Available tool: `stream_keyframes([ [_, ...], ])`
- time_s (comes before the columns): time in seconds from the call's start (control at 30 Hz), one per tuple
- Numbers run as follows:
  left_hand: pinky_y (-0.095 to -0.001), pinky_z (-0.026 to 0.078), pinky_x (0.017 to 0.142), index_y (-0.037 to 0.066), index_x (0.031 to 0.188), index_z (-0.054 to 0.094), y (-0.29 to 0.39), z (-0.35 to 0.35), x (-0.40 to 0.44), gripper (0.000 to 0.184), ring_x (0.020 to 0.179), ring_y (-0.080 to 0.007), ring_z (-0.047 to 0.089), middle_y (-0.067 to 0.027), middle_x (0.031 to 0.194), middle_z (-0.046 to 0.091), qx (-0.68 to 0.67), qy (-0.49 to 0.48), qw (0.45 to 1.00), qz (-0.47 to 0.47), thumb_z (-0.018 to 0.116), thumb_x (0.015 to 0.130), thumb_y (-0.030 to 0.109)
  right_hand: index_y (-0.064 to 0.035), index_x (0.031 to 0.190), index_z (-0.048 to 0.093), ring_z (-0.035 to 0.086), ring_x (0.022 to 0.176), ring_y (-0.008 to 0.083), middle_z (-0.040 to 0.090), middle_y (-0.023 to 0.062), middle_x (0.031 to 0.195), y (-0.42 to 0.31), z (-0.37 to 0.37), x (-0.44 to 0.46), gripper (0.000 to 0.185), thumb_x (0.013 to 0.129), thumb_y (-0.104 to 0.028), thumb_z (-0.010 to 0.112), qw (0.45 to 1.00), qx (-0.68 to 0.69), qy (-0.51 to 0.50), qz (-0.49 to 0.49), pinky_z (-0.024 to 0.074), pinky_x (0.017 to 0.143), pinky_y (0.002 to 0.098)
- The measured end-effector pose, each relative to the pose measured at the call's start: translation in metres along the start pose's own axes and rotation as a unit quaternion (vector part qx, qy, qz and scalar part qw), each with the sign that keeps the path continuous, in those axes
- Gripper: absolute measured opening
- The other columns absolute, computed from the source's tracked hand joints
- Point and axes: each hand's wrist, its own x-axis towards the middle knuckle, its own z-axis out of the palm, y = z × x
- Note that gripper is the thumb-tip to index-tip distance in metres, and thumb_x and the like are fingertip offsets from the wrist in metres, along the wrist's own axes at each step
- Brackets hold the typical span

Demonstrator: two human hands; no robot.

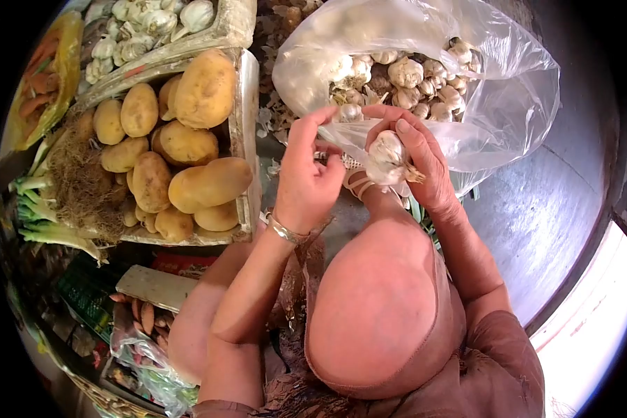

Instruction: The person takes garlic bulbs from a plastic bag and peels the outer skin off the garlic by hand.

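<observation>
In the upper middle of the frame, a clear plastic bag (519,90) of loose garlic is partly cut off by the top edge, and its cloudy folds blur some of the bulbs (405,72) inside. A bare knee (373,306) fills the lower middle and covers part of the ground; the sandalled foot (359,184) beyond it is half hidden by the hands. At upper left, more garlic (146,28) runs out of the picture above a box (249,111) of potatoes (205,90), and the lens's dark border clips a yellow bag (71,66).

The right hand (430,164) has its fingers bent round a single garlic bulb (385,159), just right of centre and in front of the bag's near edge, with the thumb lying over it. The left hand (305,167) is beside it, index finger extended toward the bag's edge and the other fingers curled in; whether they pinch anything cannot be made out.

The held bulb is tilted, its long axis slanting from upper left to lower right, with the brownish, papery end pointing to the lower right.
</observation>
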Motion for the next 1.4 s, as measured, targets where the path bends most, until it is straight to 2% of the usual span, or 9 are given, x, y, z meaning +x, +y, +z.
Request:
stream_keyframes([
  [0.2, -0.0295, 0.051, 0.091, 0.007, 0.143, 0.039, 0.006, 0.007, -0.003, 0.076, 0.127, -0.0176, 0.044, -0.0099, 0.141, 0.036, 0.006, -0.161, 0.986, 0.043, 0.072, 0.075, -0.001, -0.0046, 0.145, 0.038, 0.054, 0.099, 0.0134, 0.059, 0.0091, 0.112, 0.001, 0.013, -0.005, 0.047, 0.104, -0.027, 0.038, 0.98, -0.183, 0.043, -0.061, 0.0426, 0.089, 0.0272],
  [0.37, -0.0267, 0.051, 0.085, 0.004, 0.127, 0.051, 0.008, 0.007, -0.005, 0.054, 0.102, -0.0138, 0.058, -0.0052, 0.109, 0.059, -0.199, -0.076, 0.975, -0.068, 0.075, 0.079, 0.005, -0.0066, 0.147, 0.035, 0.053, 0.059, 0.0075, 0.063, 0.0031, 0.092, -0.012, 0.021, -0.013, 0.051, 0.104, -0.032, 0.042, 0.992, -0.116, 0.037, 0.011, 0.0403, 0.053, 0.0198],
  [0.63, -0.0213, 0.05, 0.064, 0.012, 0.114, 0.056, 0.097, -0.078, 0.052, 0.041, 0.078, -0.0067, 0.057, 0.0003, 0.095, 0.06, -0.094, 0.183, 0.978, 0.009, 0.077, 0.079, 0.007, -0.0039, 0.123, 0.058, 0.056, 0.068, 0.0065, 0.065, 0.0047, 0.09, 0.009, -0.022, -0.007, 0.028, 0.099, -0.017, 0.049, 0.99, -0.074, 0.121, 0.012, 0.0407, 0.055, 0.0185],
  [0.7, -0.0163, 0.04, 0.042, 0.013, 0.116, 0.057, 0.107, -0.127, 0.083, 0.04, 0.058, -0.0057, 0.056, -0.001, 0.089, 0.065, -0.02, 0.252, 0.967, 0.034, 0.076, 0.081, 0.014, -0.0038, 0.122, 0.058, 0.056, 0.068, 0.0068, 0.065, 0.0046, 0.09, 0.012, -0.027, -0.009, 0.027, 0.098, -0.015, 0.05, 0.99, -0.075, 0.115, 0.023, 0.0415, 0.056, 0.019],
  [0.77, -0.0253, 0.049, 0.048, 0.011, 0.119, 0.054, 0.12, -0.176, 0.109, 0.042, 0.065, -0.0146, 0.062, -0.0044, 0.096, 0.066, -0.018, 0.281, 0.958, 0.055, 0.074, 0.082, 0.013, -0.0033, 0.121, 0.058, 0.056, 0.068, 0.0069, 0.065, 0.0038, 0.09, 0.011, -0.03, -0.009, 0.027, 0.097, -0.013, 0.05, 0.987, -0.088, 0.131, 0.041, 0.0418, 0.057, 0.0194],
  [0.87, -0.0552, 0.053, 0.09, 0.009, 0.148, 0.017, 0.118, -0.272, 0.138, 0.077, 0.122, -0.039, 0.049, -0.0166, 0.143, 0.04, -0.005, 0.206, 0.979, 0.005, 0.065, 0.088, 0.015, -0.0031, 0.119, 0.059, 0.056, 0.072, 0.0074, 0.065, 0.0032, 0.091, 0.017, -0.039, -0.009, 0.026, 0.096, -0.012, 0.052, 0.987, -0.085, 0.131, 0.033, 0.043, 0.061, 0.0206],
  [1.0, -0.0459, 0.049, 0.092, 0.006, 0.152, 0.017, 0.107, -0.205, 0.112, 0.083, 0.127, -0.0325, 0.045, -0.0212, 0.144, 0.039, 0.103, 0.384, 0.917, 0.033, 0.065, 0.084, 0.01, -0.0011, 0.115, 0.061, 0.056, 0.076, 0.0095, 0.064, 0.0035, 0.089, 0.012, -0.045, -0.003, 0.025, 0.094, -0.012, 0.055, 0.971, -0.15, 0.184, 0.016, 0.0451, 0.068, 0.0237],
  [1.17, -0.03, 0.05, 0.086, 0.002, 0.129, 0.055, 0.076, -0.081, 0.059, 0.042, 0.105, -0.0188, 0.06, -0.0127, 0.129, 0.056, 0.149, 0.237, 0.937, 0.209, 0.06, 0.088, 0.004, -0.0005, 0.112, 0.063, 0.062, 0.078, 0.0205, 0.066, 0.0133, 0.093, 0.015, -0.084, 0.008, 0.025, 0.087, -0.007, 0.06, 0.883, -0.392, 0.241, -0.093, 0.0492, 0.07, 0.0306],
  [1.4, -0.0202, 0.048, 0.078, 0.0, 0.118, 0.06, 0.025, 0.008, -0.001, 0.025, 0.092, -0.0085, 0.06, -0.0042, 0.103, 0.065, 0.034, -0.071, 0.993, 0.091, 0.053, 0.093, -0.002, -0.0038, 0.12, 0.059, 0.059, 0.105, 0.0372, 0.062, 0.0205, 0.109, 0.03, -0.158, 0.035, 0.037, 0.087, -0.019, 0.058, 0.779, -0.549, 0.303, 0.019, 0.0446, 0.092, 0.0449],
])
